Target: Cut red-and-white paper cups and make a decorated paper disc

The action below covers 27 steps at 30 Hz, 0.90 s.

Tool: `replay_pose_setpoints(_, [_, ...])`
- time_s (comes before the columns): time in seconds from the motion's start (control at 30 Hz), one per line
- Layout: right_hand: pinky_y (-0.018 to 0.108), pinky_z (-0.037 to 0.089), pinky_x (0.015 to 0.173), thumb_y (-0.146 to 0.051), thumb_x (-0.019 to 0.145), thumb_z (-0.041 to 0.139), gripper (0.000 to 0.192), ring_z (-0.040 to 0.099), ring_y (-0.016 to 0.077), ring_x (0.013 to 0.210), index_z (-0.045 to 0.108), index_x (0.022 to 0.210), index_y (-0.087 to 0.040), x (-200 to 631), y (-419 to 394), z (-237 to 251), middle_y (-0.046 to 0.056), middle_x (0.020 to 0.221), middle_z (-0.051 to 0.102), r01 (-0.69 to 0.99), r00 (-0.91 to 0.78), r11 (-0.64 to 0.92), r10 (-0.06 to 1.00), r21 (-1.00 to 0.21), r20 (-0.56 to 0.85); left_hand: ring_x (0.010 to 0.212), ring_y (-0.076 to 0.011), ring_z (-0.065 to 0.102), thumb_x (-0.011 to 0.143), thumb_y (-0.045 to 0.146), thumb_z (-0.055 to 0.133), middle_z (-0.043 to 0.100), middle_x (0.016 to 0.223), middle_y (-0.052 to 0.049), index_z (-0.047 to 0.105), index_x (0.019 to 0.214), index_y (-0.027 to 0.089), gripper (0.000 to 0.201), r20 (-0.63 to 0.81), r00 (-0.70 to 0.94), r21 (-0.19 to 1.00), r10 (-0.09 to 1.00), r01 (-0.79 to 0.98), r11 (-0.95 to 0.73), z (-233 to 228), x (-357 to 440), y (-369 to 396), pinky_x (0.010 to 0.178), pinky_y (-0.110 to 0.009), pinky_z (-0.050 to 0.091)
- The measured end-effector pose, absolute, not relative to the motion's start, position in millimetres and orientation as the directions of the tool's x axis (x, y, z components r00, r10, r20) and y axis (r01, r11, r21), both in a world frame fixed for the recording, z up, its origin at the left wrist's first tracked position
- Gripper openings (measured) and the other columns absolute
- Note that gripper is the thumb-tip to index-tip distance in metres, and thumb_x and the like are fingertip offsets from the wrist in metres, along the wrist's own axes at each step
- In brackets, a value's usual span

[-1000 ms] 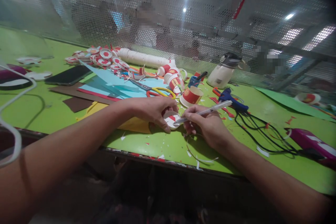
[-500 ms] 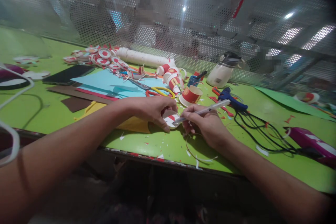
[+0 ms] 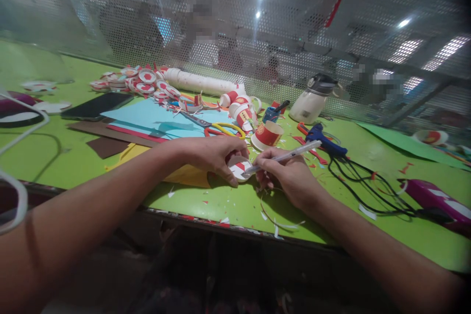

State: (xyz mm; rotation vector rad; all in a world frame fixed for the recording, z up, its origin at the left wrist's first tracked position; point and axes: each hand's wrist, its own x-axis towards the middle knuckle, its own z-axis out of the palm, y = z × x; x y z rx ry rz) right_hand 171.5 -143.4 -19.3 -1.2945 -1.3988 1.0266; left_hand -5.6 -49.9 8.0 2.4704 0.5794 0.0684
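A green table (image 3: 228, 203) carries everything here, its near edge strewn with small red and white paper scraps (image 3: 270, 218). At the left lie a dark phone (image 3: 96, 105), brown card strips (image 3: 106, 137) and sheets of light blue paper (image 3: 154, 117) over a yellow sheet (image 3: 184, 174). Yellow-handled scissors (image 3: 217, 127) rest on the blue paper. Farther back sit a heap of red and white paper discs (image 3: 142, 83) and a long white tube (image 3: 200, 82). Near the middle stands a red paper cup (image 3: 268, 135) with cut cups (image 3: 241, 105) behind it. To the right are a white jug with a dark lid (image 3: 312, 100), a blue glue gun (image 3: 324, 138) with a tangled black cord (image 3: 368, 186), and what may be a purple tool (image 3: 436, 201).
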Motion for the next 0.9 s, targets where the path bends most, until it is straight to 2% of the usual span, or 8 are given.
replay_pose_setpoints(0.43, [0.02, 0.036, 0.04, -0.023, 0.077, 0.058, 0.012, 0.047, 0.0073, 0.04, 0.056, 0.067, -0.017, 173.3, -142.8, -20.7, -0.003, 0.049, 0.058, 0.225, -0.035, 0.115, 0.993, -0.968, 0.11, 0.086, -0.0169, 0.052, 0.062, 0.044, 0.071, 0.055, 0.098, -0.003, 0.051, 0.109, 0.017, 0.057, -0.095, 0.91, 0.514, 0.403, 0.392, -0.763, 8.4, -5.6, -48.8, 0.07, -0.025, 0.039])
replay_pose_setpoints(0.63, [0.02, 0.037, 0.04, -0.023, 0.077, 0.058, 0.012, 0.051, 0.008, 0.041, 0.056, 0.067, -0.017, 173.8, -142.4, -21.4, -0.003, 0.05, 0.059, 0.237, -0.02, 0.09, 0.996, -0.967, 0.088, 0.087, -0.0177, 0.052, 0.062, 0.043, 0.071, 0.056, 0.1, -0.004, 0.05, 0.11, 0.016, 0.059, -0.105, 0.908, 0.534, 0.406, 0.395, -0.748, 7.7, -5.5, -48.0, 0.07, -0.025, 0.039])
replay_pose_setpoints(0.9, [0.02, 0.037, 0.04, -0.023, 0.077, 0.057, 0.014, 0.049, 0.0073, 0.038, 0.055, 0.065, -0.017, 174.9, -142.9, -21.1, -0.003, 0.049, 0.058, 0.24, -0.032, 0.097, 0.995, -0.966, 0.092, 0.085, -0.0167, 0.052, 0.062, 0.043, 0.072, 0.056, 0.097, -0.004, 0.05, 0.109, 0.016, 0.058, -0.105, 0.907, 0.541, 0.408, 0.397, -0.742, 7.9, -5.4, -48.7, 0.069, -0.025, 0.039])
